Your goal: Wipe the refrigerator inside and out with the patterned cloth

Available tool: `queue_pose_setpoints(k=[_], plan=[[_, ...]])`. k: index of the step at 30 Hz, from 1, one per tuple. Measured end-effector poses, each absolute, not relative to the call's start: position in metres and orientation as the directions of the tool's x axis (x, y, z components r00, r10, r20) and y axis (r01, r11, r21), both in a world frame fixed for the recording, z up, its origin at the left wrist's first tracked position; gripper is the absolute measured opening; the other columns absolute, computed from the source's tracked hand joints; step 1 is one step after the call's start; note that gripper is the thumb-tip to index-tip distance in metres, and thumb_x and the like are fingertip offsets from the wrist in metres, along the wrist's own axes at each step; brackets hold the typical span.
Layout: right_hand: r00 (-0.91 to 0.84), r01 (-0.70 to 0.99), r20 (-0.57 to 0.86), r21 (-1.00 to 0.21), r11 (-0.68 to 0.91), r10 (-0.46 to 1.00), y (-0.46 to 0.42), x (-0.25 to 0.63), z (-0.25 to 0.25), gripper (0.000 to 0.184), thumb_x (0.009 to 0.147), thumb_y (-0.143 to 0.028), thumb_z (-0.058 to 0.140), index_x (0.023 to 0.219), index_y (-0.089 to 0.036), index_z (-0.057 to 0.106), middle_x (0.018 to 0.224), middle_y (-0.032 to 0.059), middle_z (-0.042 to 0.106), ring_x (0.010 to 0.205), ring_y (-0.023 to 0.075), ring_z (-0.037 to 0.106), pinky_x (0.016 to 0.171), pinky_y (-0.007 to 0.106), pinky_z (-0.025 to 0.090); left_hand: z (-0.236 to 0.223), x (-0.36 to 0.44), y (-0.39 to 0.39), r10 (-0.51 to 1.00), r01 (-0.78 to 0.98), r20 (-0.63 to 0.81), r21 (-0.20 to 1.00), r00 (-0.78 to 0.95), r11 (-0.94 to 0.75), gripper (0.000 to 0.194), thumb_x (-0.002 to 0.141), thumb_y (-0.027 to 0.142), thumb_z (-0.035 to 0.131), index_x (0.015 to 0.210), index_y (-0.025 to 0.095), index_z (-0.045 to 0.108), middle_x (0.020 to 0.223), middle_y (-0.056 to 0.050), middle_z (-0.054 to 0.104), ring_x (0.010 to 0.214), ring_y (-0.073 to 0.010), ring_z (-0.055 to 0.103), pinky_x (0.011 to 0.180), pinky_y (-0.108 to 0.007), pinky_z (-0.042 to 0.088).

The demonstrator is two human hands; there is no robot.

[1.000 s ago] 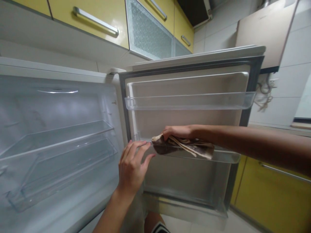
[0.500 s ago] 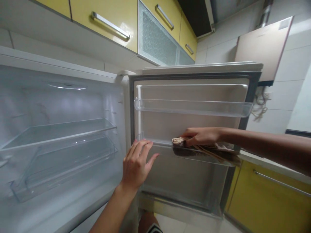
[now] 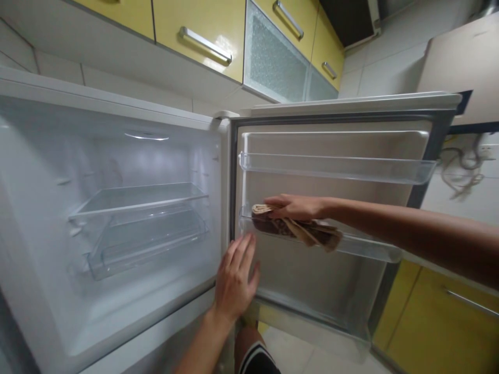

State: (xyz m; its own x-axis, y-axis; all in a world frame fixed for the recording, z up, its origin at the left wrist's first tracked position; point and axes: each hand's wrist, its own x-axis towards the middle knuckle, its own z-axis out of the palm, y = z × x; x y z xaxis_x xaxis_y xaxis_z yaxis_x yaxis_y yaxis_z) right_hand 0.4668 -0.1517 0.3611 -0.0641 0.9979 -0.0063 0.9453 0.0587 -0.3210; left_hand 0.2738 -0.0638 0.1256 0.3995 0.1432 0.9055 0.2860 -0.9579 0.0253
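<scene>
My right hand (image 3: 298, 206) is closed on a folded brown-and-cream cloth (image 3: 312, 232), pressed along the front of the clear middle door shelf (image 3: 368, 248). The cloth drapes over the shelf's front edge, and its loose end hangs to the right. My left hand (image 3: 236, 278) has its fingers stretched out near the hinge side of the open fridge door (image 3: 331, 288), just below the left end of that shelf. Nothing shows in it; whether its fingertips touch the door or shelf I cannot tell.
On the left is the lit fridge interior with a glass shelf (image 3: 144, 200) and a clear drawer (image 3: 152, 241). An upper door shelf (image 3: 335, 167) runs above my right hand. Yellow cabinets (image 3: 198, 26) hang overhead; a yellow lower cabinet (image 3: 440, 322) stands behind the door.
My right hand has slid the cloth leftward along the door shelf toward the hinge. My left hand sits a little lower relative to the shelf. The camera view has turned slightly left.
</scene>
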Motion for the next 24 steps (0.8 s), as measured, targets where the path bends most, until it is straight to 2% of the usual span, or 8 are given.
queue_pose_setpoints(k=[2,3,6,9,12,16,19,24], plan=[[0.013,1.000,0.077,-0.030,-0.011,0.997,-0.191,0.469,0.365,0.019,0.101,-0.026,0.058,0.108,-0.017,0.073,0.091,0.0088,0.074,0.074,0.0201,0.064,0.068,0.031,0.049,0.078,0.270,-0.072,0.199,0.238,0.877,0.100,0.438,-0.966,0.056,0.107,0.030,0.055,0.161,0.020,0.047,0.149,-0.010,0.071,0.138,-0.0262,0.067,0.118,-0.048,0.058],[0.014,0.992,0.208,0.121,-0.040,0.978,-0.213,0.465,0.363,0.024,0.101,-0.022,0.054,0.112,-0.018,0.074,0.091,0.0100,0.075,0.073,0.0218,0.064,0.069,0.033,0.049,0.053,0.270,-0.075,0.203,0.205,0.866,0.120,0.456,-0.971,0.049,0.107,0.036,0.055,0.154,0.024,0.055,0.141,-0.008,0.076,0.132,-0.0261,0.071,0.116,-0.050,0.060],[-0.360,0.859,0.607,0.511,-0.002,0.708,-0.275,0.435,0.338,0.043,0.103,-0.018,0.049,0.139,-0.024,0.071,0.120,0.0138,0.078,0.099,0.0284,0.072,0.084,0.042,0.055,-0.008,0.276,-0.085,0.228,0.166,0.857,0.169,0.463,-0.972,0.037,0.101,0.048,0.065,0.132,0.029,0.068,0.126,-0.006,0.080,0.123,-0.0289,0.075,0.115,-0.054,0.062],[-0.695,0.636,0.455,0.751,0.180,0.556,-0.303,0.408,0.283,0.043,0.109,-0.029,0.050,0.147,-0.029,0.070,0.143,0.0087,0.073,0.126,0.0248,0.069,0.098,0.036,0.058,-0.032,0.284,-0.090,0.282,0.210,0.831,0.204,0.479,-0.956,0.031,0.098,0.040,0.068,0.126,0.028,0.070,0.119,-0.009,0.080,0.118,-0.0311,0.076,0.118,-0.055,0.060],[-0.701,0.598,0.311,0.747,0.291,0.642,-0.282,0.424,0.201,0.045,0.106,-0.024,0.055,0.148,-0.025,0.071,0.149,0.0053,0.070,0.130,0.0210,0.069,0.102,0.028,0.061,-0.029,0.289,-0.090,0.289,0.267,0.829,0.176,0.479,-0.948,0.022,0.099,0.030,0.063,0.119,0.028,0.072,0.111,-0.008,0.080,0.109,-0.0298,0.077,0.113,-0.052,0.064],[-0.493,0.760,0.427,0.635,0.137,0.758,-0.208,0.493,0.103,0.084,0.086,0.004,0.043,0.163,-0.026,0.056,0.153,0.0051,0.067,0.133,0.0213,0.071,0.100,0.033,0.065,-0.020,0.286,-0.092,0.346,0.271,0.772,0.232,0.533,-0.934,0.029,0.095,0.019,0.070,0.122,0.028,0.070,0.113,-0.002,0.078,0.113,-0.0249,0.075,0.116,-0.053,0.061],[-0.457,0.797,0.401,0.581,0.165,0.794,-0.152,0.519,0.081,0.093,0.082,0.002,0.045,0.170,-0.029,0.044,0.165,0.0039,0.056,0.149,0.0245,0.058,0.117,0.042,0.059,-0.017,0.284,-0.094,0.394,0.242,0.717,0.312,0.575,-0.919,0.041,0.089,0.013,0.077,0.125,0.031,0.068,0.115,0.003,0.077,0.116,-0.0228,0.073,0.122,-0.054,0.057],[-0.271,0.936,0.576,0.344,0.071,0.772,-0.095,0.494,0.089,0.079,0.095,-0.011,0.054,0.173,-0.015,0.039,0.177,0.0145,0.036,0.165,0.0342,0.033,0.133,0.054,0.041,-0.018,0.287,-0.094,0.392,0.262,0.707,0.292,0.589,-0.920,0.048,0.084,0.010,0.083,0.124,0.031,0.068,0.114,0.004,0.076,0.115,-0.0223,0.073,0.121,-0.053,0.058]])
